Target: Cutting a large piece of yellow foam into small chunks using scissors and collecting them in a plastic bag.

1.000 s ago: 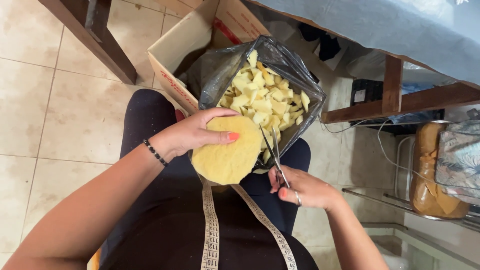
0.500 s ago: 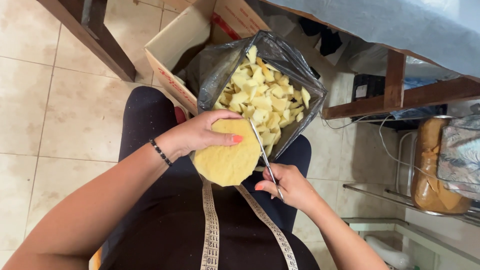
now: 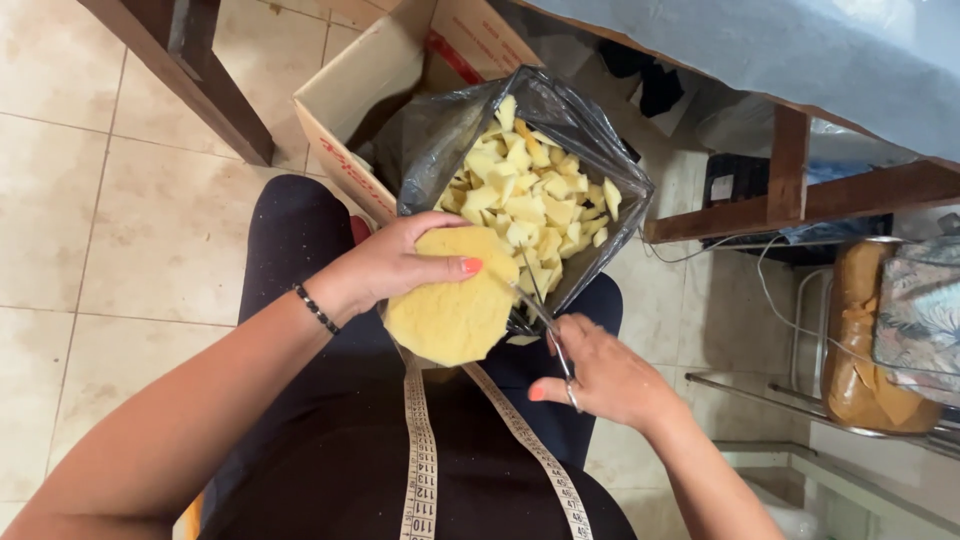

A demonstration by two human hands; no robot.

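You are holding a round yellow foam sponge (image 3: 455, 318) in your left hand (image 3: 385, 268), fingers curled over its top edge and thumb lying along the face, so that hand is closed on it just above your lap. Your right hand (image 3: 605, 378) is gripping a pair of scissors (image 3: 540, 315) by the loops, fingers closed through them, with the blades pointing up into the sponge's right edge; how far apart the blades are standing is hard to tell. The sponge is sitting right in front of a dark plastic bag (image 3: 590, 150) already holding a heap of small yellow foam pieces (image 3: 525, 195), and the bag is resting against a cardboard box (image 3: 345, 110) on the tiled floor (image 3: 120, 230). Judging by its look, the foam is very light, soft and springy, so it is likely bending away from the blades rather than resisting; you are best pinching it close to the cutting line, keeping your fingertips clear. A measuring tape (image 3: 420, 450) is hanging down over your dark clothing.
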